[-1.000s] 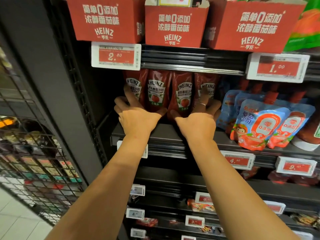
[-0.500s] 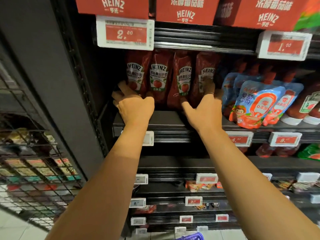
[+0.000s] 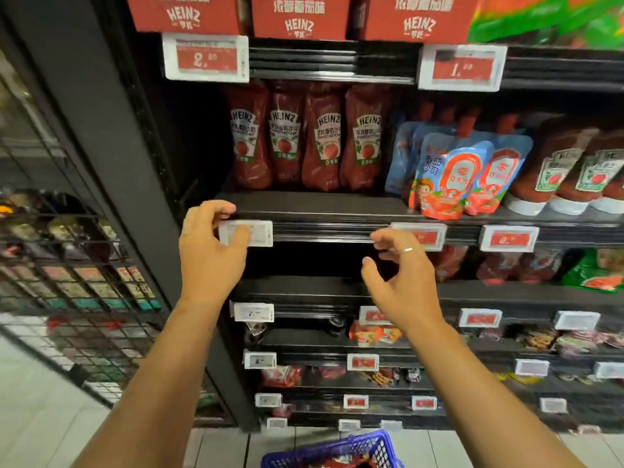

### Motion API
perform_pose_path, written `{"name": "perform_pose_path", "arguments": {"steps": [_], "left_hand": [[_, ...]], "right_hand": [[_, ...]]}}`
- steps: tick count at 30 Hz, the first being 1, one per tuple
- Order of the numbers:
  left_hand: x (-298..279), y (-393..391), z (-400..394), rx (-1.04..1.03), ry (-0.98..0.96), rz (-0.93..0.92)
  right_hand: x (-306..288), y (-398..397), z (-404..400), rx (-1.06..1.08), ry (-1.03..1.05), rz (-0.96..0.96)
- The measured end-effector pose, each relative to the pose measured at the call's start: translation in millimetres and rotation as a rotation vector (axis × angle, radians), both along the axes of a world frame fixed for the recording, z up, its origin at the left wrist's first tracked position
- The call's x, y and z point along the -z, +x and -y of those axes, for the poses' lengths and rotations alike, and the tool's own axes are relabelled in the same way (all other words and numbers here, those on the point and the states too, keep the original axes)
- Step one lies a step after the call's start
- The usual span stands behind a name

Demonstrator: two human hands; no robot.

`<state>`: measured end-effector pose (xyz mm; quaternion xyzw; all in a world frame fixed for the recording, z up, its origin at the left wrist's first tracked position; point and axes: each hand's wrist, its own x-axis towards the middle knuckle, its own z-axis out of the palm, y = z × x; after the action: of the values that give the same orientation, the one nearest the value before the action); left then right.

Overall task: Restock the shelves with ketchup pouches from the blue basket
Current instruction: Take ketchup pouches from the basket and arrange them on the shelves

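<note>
- A wire mesh rack stands far left of the ketchup pouches, beyond a black upright post.
- The left hand hangs below and left of the ketchup pouches, in front of the shelf edge; its fingers are loosely curled over a white price tag, and I cannot tell whether they touch it.
- Four red ketchup pouches stand upright in a row at the back left of the shelf, touching side by side, with bare shelf in front of them.
- Red Heinz cartons sit on the shelf above the ketchup pouches.
- The right hand hovers below the ketchup pouches, fingers spread and bent, holding nothing; a ring shows on one finger.
- The blue basket sits on the floor far below the ketchup pouches, red packs inside.
- Blue pouches lean just right of the ketchup pouches, then upside-down bottles.
</note>
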<state>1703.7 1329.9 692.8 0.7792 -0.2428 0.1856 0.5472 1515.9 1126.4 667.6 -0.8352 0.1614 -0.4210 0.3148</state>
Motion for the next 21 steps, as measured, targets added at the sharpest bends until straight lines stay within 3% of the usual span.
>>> {"name": "perform_pose_path", "arguments": {"steps": [2, 4, 8, 14, 21], "left_hand": [[28, -20, -14, -0.067, 0.055, 0.084], [66, -40, -25, -0.091, 0.139, 0.022], [157, -97, -41, 0.012, 0.326, -0.385], [273, -197, -69, 0.075, 0.645, -0.889], [356, -278, -95, 0.076, 0.978, -1.224]], "right_hand": [[21, -21, 4, -0.015, 0.061, -0.098], [49, -42, 12, -0.042, 0.152, -0.226], [129, -83, 23, -0.048, 0.319, -0.498], [264, -166, 10, -0.032, 0.746, -0.946], [345, -258, -25, 0.084, 0.876, -1.312]]}}
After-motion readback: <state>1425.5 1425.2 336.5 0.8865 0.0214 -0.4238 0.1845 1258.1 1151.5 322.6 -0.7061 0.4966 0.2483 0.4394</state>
